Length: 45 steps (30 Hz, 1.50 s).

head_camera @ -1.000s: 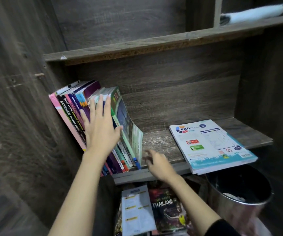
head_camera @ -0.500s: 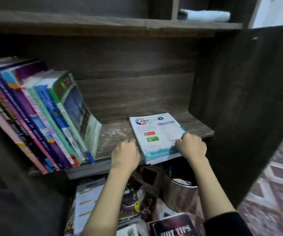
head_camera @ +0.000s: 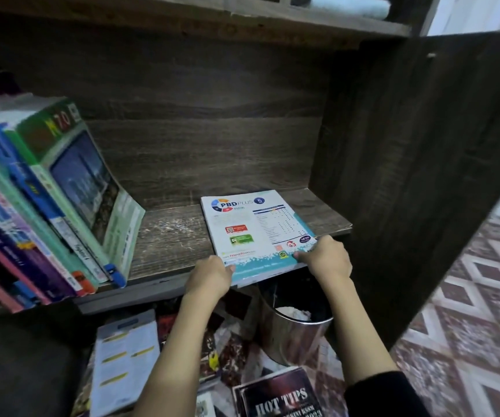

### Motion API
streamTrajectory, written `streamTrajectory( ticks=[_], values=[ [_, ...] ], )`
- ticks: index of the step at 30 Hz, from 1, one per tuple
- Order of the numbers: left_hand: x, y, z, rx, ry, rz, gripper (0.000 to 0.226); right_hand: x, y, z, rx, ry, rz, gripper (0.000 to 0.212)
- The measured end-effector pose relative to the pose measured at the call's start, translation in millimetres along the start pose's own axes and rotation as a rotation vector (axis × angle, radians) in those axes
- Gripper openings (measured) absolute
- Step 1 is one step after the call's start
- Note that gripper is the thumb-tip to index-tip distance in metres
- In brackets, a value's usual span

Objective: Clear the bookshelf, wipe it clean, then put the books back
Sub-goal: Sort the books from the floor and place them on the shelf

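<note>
The PBD Plus workbook (head_camera: pixel 254 233) lies flat on the right half of the bookshelf board (head_camera: pixel 176 236), cover up. Its near edge juts out over the front lip. The cover is white with a teal pixelled band along the near edge, a ringed multicolour logo at its far left corner, a numeral 5 in a dark circle, a printed table on the right, and red and green boxes in the middle. The small print is unreadable.

The left hand (head_camera: pixel 209 279) grips the near left corner, at about 7 o'clock of the cover. Its fingers are curled under the edge and out of sight. The right hand (head_camera: pixel 327 260) holds the near right corner, at about 5 o'clock, with fingers bent onto the cover. Both sets of fingers are clamped on the workbook. Whether the near edge is raised off the board cannot be told.

At 9 o'clock of the workbook, well apart from it, a row of leaning books (head_camera: pixel 47 212) tilts leftwards. The frame edge cuts it off, and motion blur makes most of the spines illegible. Below the board, at 6 o'clock, stands a metal bin (head_camera: pixel 288 338) with something white inside. Its rim is partly hidden by the workbook and the right forearm. On the floor, a "HOT TIPS" book (head_camera: pixel 279 395) is cropped by the bottom edge. A white booklet (head_camera: pixel 125 362) lies at 7 o'clock, and the left arm covers other books beside it. At 12 o'clock, on the shelf above, a pale rolled cloth (head_camera: pixel 348 6) is cut off by the top edge.
</note>
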<state>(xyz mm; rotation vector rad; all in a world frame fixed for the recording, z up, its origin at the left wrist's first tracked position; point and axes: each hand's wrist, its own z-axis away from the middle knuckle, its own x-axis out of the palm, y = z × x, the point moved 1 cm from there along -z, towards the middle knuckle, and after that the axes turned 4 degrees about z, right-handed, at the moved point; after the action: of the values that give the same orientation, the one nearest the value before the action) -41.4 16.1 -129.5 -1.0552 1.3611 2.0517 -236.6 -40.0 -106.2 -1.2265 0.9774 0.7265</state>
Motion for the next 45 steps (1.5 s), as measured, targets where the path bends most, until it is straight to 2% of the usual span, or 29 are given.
streamTrajectory(
  ticks=[3, 5, 7, 8, 11, 14, 17, 20, 24, 27, 29, 31, 34, 37, 40, 45],
  values=[
    [-8.0, -5.0, 1.0, -0.031, -0.05, 0.177, 0.031, -4.2, 2.3, -6.2, 0.067, 0.001, -0.156, 0.056],
    [-14.7, -10.5, 1.7, -0.073, -0.11, 0.422, 0.033, -5.7, 6.2, -10.7, 0.109, -0.044, -0.463, 0.052],
    [-23.6, -17.5, 4.7, -0.12, -0.152, 0.635, 0.03, -4.6, 7.5, -10.8, 0.181, -0.205, -0.775, 0.039],
    [-28.1, -20.6, 6.8, -0.137, -0.166, 0.731, 0.027, -3.3, 7.8, -9.5, 0.209, -0.319, -0.852, 0.035],
    [-40.6, -26.5, 13.9, -0.144, -0.217, 0.97, 0.022, 7.4, 7.3, -5.3, 0.23, -0.609, -0.947, 0.034],
    [-43.4, -25.1, 17.2, -0.133, -0.221, 1.134, 0.018, 13.3, 3.6, -2.2, 0.237, -0.708, -1.08, 0.018],
    [-40.0, -23.9, 17.8, -0.133, -0.209, 1.143, 0.022, 10.4, -1.6, 2.2, 0.17, -0.793, -1.14, 0.01],
    [-44.2, -26.1, 18.1, -0.108, -0.246, 1.151, 0.03, 2.7, -6.1, 4.2, 0.126, -0.802, -1.165, 0.011],
    [-56.1, -27.6, 21.9, -0.084, -0.271, 1.303, 0.035, -9.2, -14.7, 4.0, 0.022, -0.798, -1.291, 0.031],
    [-64.8, -30.7, 25.0, -0.078, -0.259, 1.368, 0.04, -22.5, -23.1, 8.2, -0.08, -0.773, -1.354, 0.037],
    [-72.7, -35.3, 25.1, -0.049, -0.158, 1.228, 0.049, -33.3, -30.7, 15.8, -0.154, -0.748, -1.381, 0.038],
    [-88.2, -36.3, 28.4, 0.015, 0.066, 0.961, 0.054, -40.5, -40.9, 24.7, -0.227, -0.711, -1.416, 0.043],
    [-123.7, -29.6, 44.3, 0.183, 0.455, 0.705, 0.043, -41.5, -61.7, 41.1, -0.393, -0.595, -1.409, 0.053],
    [-158.5, -22.8, 65.1, 0.361, 0.696, 0.615, 0.037, -32.6, -88.3, 62.6, -0.545, -0.437, -1.318, 0.059],
    [-179.5, -19.3, 82.8, 0.452, 0.83, 0.562, 0.044, -5.1, -122.4, 94.1, -0.646, -0.279, -1.19, 0.069],
    [-190.8, -21.5, 93.0, 0.565, 0.93, 0.516, 0.084, 57.2, -160.7, 148.4, -0.871, 0.024, -1.011, 0.079]
  ],
)
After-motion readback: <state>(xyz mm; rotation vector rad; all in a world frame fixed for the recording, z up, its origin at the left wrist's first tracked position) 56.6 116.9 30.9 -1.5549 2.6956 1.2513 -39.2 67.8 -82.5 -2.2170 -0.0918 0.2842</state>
